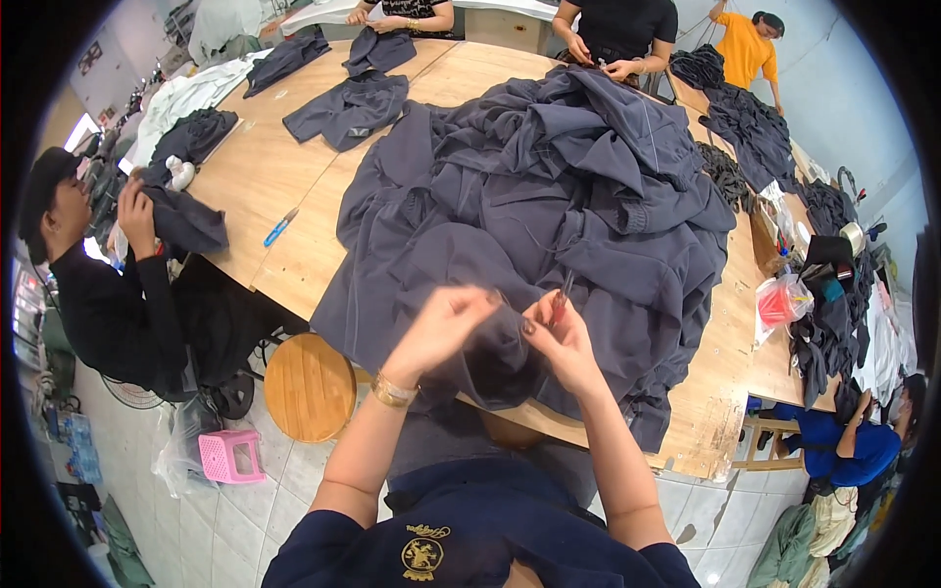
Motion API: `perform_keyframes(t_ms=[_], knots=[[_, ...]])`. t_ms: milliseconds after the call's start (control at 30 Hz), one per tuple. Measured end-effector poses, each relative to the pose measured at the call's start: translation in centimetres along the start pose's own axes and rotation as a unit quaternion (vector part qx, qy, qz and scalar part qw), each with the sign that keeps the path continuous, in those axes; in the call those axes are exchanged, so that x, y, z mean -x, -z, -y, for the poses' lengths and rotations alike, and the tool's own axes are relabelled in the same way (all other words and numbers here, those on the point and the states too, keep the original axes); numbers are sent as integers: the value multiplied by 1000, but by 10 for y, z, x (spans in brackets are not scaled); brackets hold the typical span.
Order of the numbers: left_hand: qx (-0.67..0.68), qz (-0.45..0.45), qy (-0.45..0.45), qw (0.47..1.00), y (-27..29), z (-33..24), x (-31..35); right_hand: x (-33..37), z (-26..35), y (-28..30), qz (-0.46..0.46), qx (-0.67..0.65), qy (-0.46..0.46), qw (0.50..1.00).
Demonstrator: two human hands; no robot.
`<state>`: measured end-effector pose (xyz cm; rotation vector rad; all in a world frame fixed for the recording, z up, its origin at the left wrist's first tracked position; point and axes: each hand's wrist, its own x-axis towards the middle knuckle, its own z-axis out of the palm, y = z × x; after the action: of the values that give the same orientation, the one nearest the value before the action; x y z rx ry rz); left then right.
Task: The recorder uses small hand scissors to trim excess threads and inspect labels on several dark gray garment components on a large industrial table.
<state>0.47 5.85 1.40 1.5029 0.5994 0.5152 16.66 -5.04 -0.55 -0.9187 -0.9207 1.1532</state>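
A big heap of dark grey garments (549,186) covers the middle of the table in front of me. My left hand (453,321), somewhat blurred by motion, has its fingers pinched at the upper edge of a dark grey garment (505,367) at the near side of the heap. Beside it on the right, my right hand (564,345) is closed round small thread snips (559,310) with red on the handle, their metal blades pointing away from me. The garment hangs between my hands, toward the table's near edge. Any thread at my fingertips is too small to make out.
A blue-handled tool (280,228) lies on the wooden table (284,196), left of the heap. Several co-workers handle garments around the table. A round wooden stool (309,387) and a pink plastic stool (231,457) stand at my left; a red-and-white plastic bag (782,300) sits right.
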Motion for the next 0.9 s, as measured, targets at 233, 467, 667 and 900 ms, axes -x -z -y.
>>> perform_keyframes(t_ms=[233,467,667,900], knots=[[-662,-488,47,567,62,4,-4,-6,-5,10,-182,-62,14,981],[-282,-153,-188,928,10,-30,20,-5,-5,4,-170,-69,-2,983],[-183,-31,-196,963,-28,-21,11,-8,7,-6,-124,-97,-15,987],[-195,-103,-197,955,-30,-17,14,1,9,-9,-127,-26,9,991]])
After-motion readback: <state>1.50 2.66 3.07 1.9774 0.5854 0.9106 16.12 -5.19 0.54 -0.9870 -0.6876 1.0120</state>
